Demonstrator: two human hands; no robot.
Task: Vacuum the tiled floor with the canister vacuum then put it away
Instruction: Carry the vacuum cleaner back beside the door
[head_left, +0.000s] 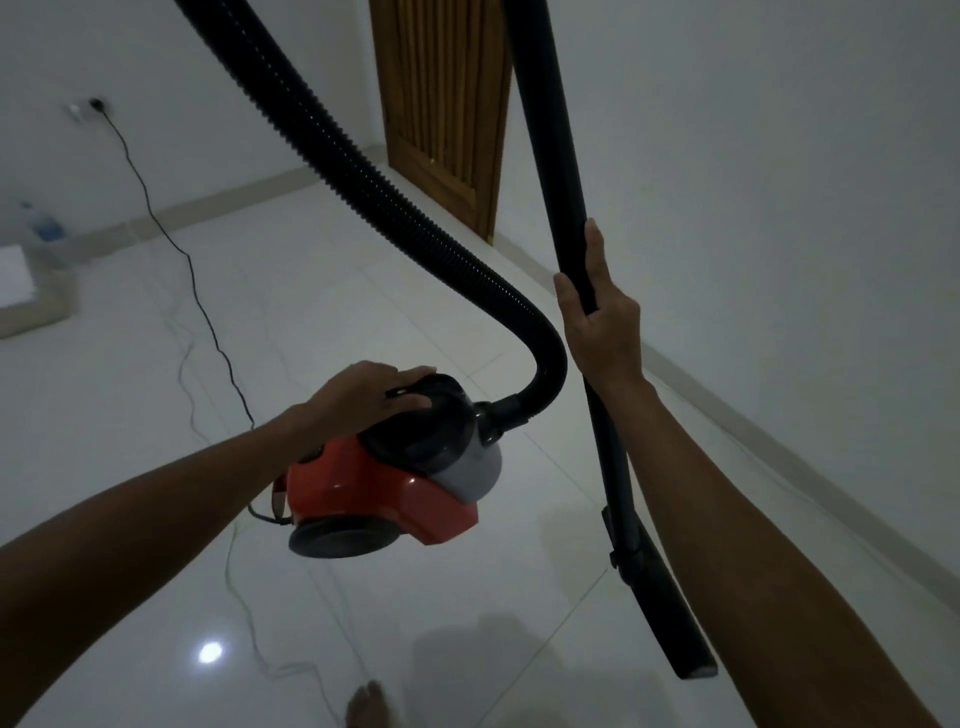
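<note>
The red, grey and black canister vacuum (395, 480) hangs above the white tiled floor (363, 291). My left hand (366, 397) grips the black carry handle on its top. A ribbed black hose (332, 166) rises from the canister's front and leaves the frame at the top. My right hand (597, 317) holds the black wand (563, 208), fingers curled round it. The wand slopes down to a floor nozzle (670, 613) at the lower right, lifted off the tiles.
A black power cord (171, 234) runs from a wall socket (96, 104) at the left across the floor to the canister. A wooden door (441, 104) stands at the back. A box and a water bottle (44, 223) sit far left. A foot (366, 704) shows at the bottom.
</note>
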